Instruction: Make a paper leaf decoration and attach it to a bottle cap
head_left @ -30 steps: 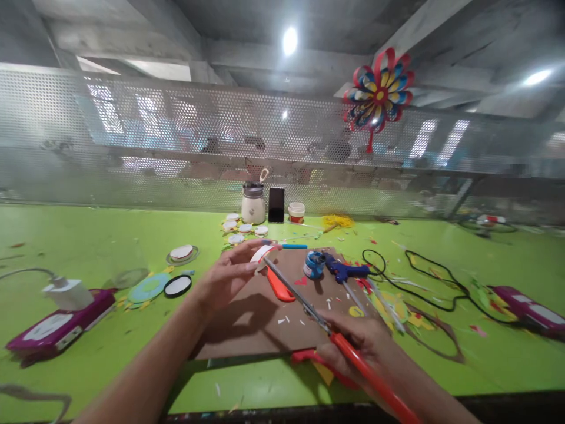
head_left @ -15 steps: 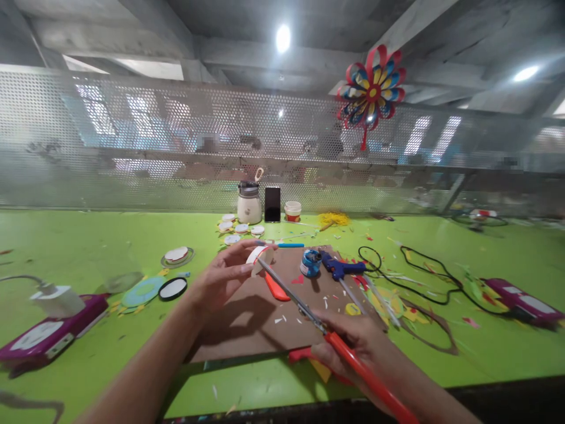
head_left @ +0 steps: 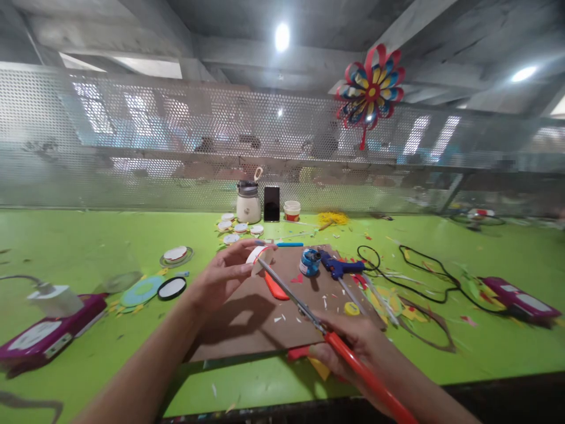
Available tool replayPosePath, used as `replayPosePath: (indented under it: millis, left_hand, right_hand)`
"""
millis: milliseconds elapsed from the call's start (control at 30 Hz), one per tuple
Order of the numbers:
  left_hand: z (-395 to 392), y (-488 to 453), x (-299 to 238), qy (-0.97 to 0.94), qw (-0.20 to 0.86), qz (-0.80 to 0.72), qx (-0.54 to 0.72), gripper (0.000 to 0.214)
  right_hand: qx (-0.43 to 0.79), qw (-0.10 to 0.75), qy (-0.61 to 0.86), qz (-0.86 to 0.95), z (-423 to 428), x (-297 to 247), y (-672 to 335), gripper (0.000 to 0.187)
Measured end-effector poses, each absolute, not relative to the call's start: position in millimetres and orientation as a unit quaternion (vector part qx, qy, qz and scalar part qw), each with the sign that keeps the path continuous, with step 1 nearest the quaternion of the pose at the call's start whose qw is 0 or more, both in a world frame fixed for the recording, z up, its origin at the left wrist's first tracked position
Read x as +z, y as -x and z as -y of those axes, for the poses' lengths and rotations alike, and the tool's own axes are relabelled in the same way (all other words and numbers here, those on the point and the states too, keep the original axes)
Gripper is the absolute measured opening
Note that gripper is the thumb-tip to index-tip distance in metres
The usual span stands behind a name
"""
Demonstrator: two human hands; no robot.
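Observation:
My left hand pinches a small white paper ring with a red edge above a brown board. In my right hand are long scissors with red handles, their blade tips touching the ring's edge. Beneath the blades lies an orange-red tool, perhaps a cutter, partly hidden. To the right on the board stand a blue-patterned jar and a blue glue gun. White paper snippets and a yellow cap lie nearby.
Purple power strips lie left and right, a black cord running along the right. A kettle-like jug, a phone and a white cup stand behind. A perforated screen carries a paper flower.
Almost nothing differs. The whole view has shifted very slightly; both hands, the paper ring and the scissors keep about the same places.

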State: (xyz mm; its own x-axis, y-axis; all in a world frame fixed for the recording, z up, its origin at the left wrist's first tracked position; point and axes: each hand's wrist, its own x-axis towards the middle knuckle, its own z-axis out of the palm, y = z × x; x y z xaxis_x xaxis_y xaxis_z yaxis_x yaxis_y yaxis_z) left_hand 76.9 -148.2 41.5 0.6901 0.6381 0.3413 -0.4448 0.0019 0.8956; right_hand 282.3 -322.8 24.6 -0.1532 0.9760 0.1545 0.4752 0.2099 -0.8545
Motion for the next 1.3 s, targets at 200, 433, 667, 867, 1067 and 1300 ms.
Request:
replayPosePath:
  millis: [200, 433, 667, 867, 1067, 1300]
  left_hand:
    - [146.9, -77.7, 40.9, -0.603, 0.700, -0.073, 0.376, 0.036]
    - [143.5, -74.1, 38.6, -0.578, 0.714, -0.098, 0.383, 0.038]
    - [141.6, -70.0, 37.0, -0.580, 0.724, -0.062, 0.369, 0.037]
    - [144.9, -69.3, 37.6, -0.602, 0.718, -0.042, 0.346, 0.035]
    - [143.2, -68.0, 34.9, -0.627, 0.705, -0.050, 0.328, 0.041]
    - [142.3, -67.9, 34.6, -0.632, 0.704, -0.055, 0.321, 0.043]
  right_hand:
    - [0.358, 0.374, 0.533, 0.669, 323.6, 26.2, -282.5, 0.026]
    - [0.400, 0.368, 0.530, 0.651, 327.0, 27.0, -286.0, 0.031]
    - [0.451, 0.381, 0.505, 0.630, 337.6, 26.2, -293.7, 0.052]
    - [0.500, 0.438, 0.451, 0.596, 346.6, 24.2, -290.5, 0.050]
    - [0.586, 0.483, 0.366, 0.537, 343.6, 5.2, -288.8, 0.048]
    - [0.624, 0.504, 0.354, 0.481, 350.6, -4.0, -288.5, 0.041]
